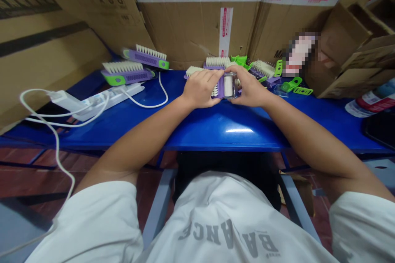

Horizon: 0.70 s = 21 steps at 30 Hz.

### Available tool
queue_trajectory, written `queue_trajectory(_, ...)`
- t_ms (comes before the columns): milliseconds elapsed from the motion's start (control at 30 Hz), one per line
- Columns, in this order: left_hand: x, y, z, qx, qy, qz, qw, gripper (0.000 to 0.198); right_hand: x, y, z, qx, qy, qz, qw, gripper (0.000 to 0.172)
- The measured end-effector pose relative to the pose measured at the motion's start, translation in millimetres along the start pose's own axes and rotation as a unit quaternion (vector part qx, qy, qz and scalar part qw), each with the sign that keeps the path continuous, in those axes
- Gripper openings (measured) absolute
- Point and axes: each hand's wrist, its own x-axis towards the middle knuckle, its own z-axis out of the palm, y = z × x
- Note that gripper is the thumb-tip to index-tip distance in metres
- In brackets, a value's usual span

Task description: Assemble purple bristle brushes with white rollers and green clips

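My left hand [202, 88] is closed over a purple brush [220, 90] with white bristles, low over the blue table. Against the brush's right end is a clear plastic case [228, 86] with a white cylinder inside. My right hand [249, 87] curls around that case, thumb near its lower edge and fingers at its top. My palms hide much of the brush, and whether case and brush are joined I cannot tell. Just behind my hands lies another white-bristled brush [217, 62]. Right of them are loose bright green plastic parts [291, 85] and a purple brush body [269, 74].
Two purple-and-green brushes [128, 73] lie at the left, by a white power strip [108, 100] with trailing cables. Cardboard boxes [197, 24] wall the back. An open carton [348, 45] and a plastic bottle [372, 102] stand at the right of the blue table [203, 131].
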Motion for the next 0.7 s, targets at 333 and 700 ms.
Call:
queue_trajectory(333,-0.6,-3.7,7.2,0.001,0.019,0.031,0.999,0.083,-1.5,11.9,-4.0,-0.018,-0.016,-0.074,0.997,0.091)
queue_trajectory(700,0.0,0.1,2.8,0.014,0.009,0.019,1.0,0.081,-2.6,20.3,-5.9,-0.041,-0.006,-0.08,0.996,0.091)
